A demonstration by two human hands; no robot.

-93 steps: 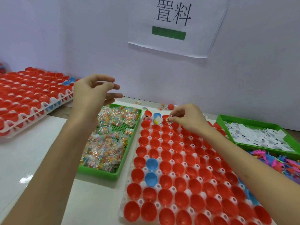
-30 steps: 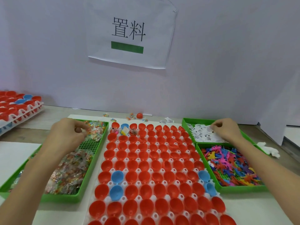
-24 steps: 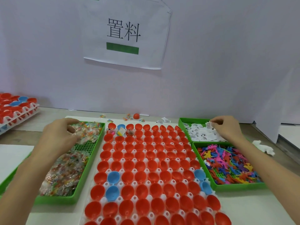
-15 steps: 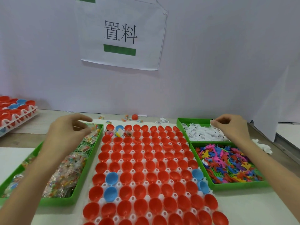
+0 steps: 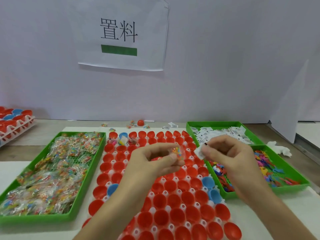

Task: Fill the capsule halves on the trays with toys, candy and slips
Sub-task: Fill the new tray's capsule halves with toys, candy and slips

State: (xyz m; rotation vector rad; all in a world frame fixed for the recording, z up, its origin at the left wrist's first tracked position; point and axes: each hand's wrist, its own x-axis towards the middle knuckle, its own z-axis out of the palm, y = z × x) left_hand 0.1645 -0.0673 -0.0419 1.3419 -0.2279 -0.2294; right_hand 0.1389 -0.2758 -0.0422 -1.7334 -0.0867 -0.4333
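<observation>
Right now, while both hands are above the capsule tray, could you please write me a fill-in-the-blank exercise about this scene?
1. The left hand pinches a clear packet of coloured ____.
2. The right hand pinches a white paper ____.
3. The green candy tray lies to the ____ of the capsule tray.
4. Most capsule halves are red; a few are ____.
Missing words: candy; slip; left; blue.

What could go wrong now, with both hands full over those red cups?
The small white paper slip, pinched lightly in the right hand, might flutter into a wrong cup. The clear packet of coloured candy in the left hand could miss too: stray candy packets already lie behind the white tray of red capsule halves.
</observation>
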